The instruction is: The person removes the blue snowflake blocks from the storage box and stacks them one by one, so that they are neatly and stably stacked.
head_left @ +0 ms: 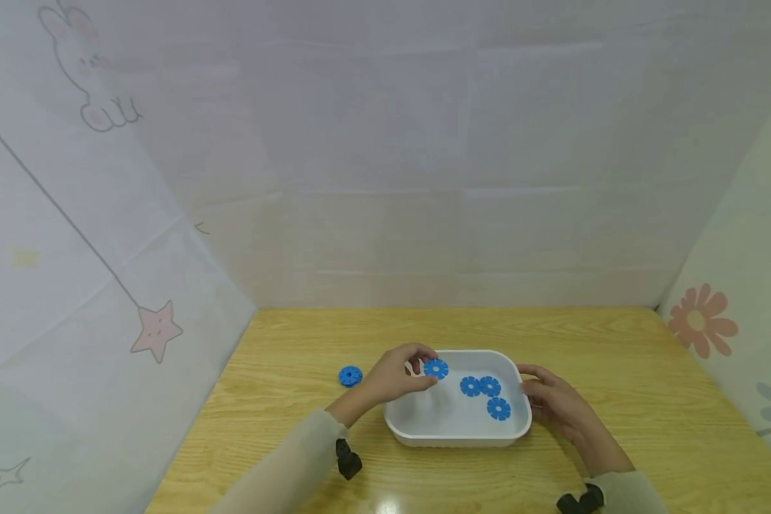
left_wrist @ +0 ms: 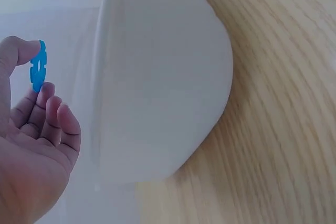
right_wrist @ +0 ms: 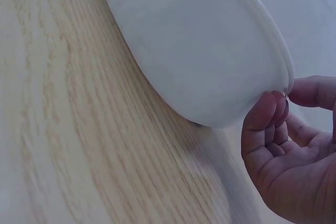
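Between its thumb and fingers my left hand [head_left: 396, 375] pinches a blue notched disc [head_left: 435, 368], like a flower-shaped interlocking piece, over the left part of a white tub [head_left: 424, 435]. From the left wrist view the disc [left_wrist: 38, 66] shows nearly edge-on, thumb at one end and a fingertip at the other. Several blue discs lie about the tub; those inside [head_left: 498, 409] are flat on its floor, toward the right. My right hand [head_left: 557, 407] holds the tub's right end, its thumb at the rim [right_wrist: 286, 66] and its curled fingers against the outer wall.
Left of the tub, more blue discs [head_left: 350, 376] lie stacked on the wooden table [head_left: 283, 364]. Pale printed cloth [head_left: 373, 178] hangs behind the table and along both sides. A dark wrist mount [head_left: 348, 459] sits on the left sleeve, another [head_left: 580, 500] on the right.
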Demonstrator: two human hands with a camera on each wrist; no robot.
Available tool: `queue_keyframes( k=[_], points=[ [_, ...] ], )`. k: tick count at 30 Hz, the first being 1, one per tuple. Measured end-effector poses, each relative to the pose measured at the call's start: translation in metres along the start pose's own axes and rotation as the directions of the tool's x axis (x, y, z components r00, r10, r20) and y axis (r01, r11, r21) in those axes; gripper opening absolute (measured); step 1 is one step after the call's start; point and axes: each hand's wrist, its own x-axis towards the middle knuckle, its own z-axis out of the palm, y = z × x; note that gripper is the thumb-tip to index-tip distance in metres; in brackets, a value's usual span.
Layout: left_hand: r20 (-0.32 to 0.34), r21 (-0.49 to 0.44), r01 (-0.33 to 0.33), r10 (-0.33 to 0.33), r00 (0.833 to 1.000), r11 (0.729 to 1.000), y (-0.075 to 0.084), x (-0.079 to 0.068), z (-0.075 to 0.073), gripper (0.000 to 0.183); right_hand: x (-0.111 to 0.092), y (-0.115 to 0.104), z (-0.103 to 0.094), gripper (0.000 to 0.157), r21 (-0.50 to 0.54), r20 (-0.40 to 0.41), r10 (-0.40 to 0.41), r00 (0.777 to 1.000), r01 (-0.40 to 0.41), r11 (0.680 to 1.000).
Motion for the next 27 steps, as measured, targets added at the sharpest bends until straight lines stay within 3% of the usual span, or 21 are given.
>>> queue_keyframes(
  k=[9, 21, 27],
  points=[
    [-0.087, -0.038, -0.009, 0.006, 0.996, 0.999, -0.013, -0.014, -0.026, 0.038, 0.000, -0.001, 0.001, 0.059, 0.009, 0.003, 0.002, 1.000, -0.002, 1.000],
    [-0.178, -0.093, 0.004, -0.020, 0.984, 0.996, -0.052, -0.038, -0.054, 0.042, -0.002, -0.001, 0.002, 0.062, 0.032, 0.026, -0.004, 1.000, 0.003, 0.999],
    [-0.211, -0.102, 0.048, -0.069, 0.975, 0.994, -0.072, -0.046, -0.063, 0.047, -0.002, -0.001, 0.000, 0.061, 0.044, 0.017, -0.002, 1.000, 0.001, 0.999]
  ],
)
